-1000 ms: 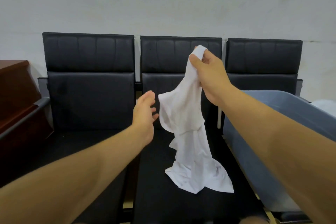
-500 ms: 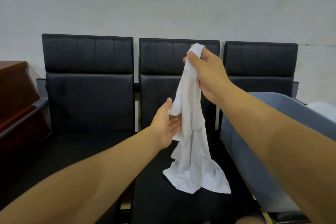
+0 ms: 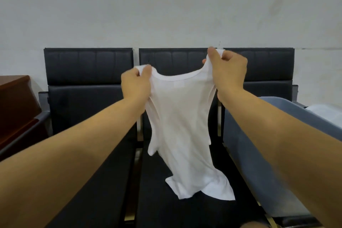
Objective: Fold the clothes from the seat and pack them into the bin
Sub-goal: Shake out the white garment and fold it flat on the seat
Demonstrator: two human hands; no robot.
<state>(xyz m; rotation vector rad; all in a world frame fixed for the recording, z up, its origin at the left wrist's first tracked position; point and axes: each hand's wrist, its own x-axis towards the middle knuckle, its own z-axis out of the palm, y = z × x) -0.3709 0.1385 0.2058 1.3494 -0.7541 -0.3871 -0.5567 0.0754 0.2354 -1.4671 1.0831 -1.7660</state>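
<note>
White vest (image 3: 182, 127): held up over middle seat (image 3: 185, 211), hem trailing on cushion, left hand (image 3: 136, 84) and right hand (image 3: 228, 72) each pinching a shoulder strap; best levelled, pulled taut, laid flat before folding; bin (image 3: 262, 153) just right.

Our left hand (image 3: 136, 84), open and reaching a second ago, now pinches one shoulder of the white top (image 3: 180, 126) while our right hand (image 3: 228, 74) has shifted right, so the garment went from a bunched hang to spread flat, hem still dragging on the middle seat (image 3: 157, 209).
</note>
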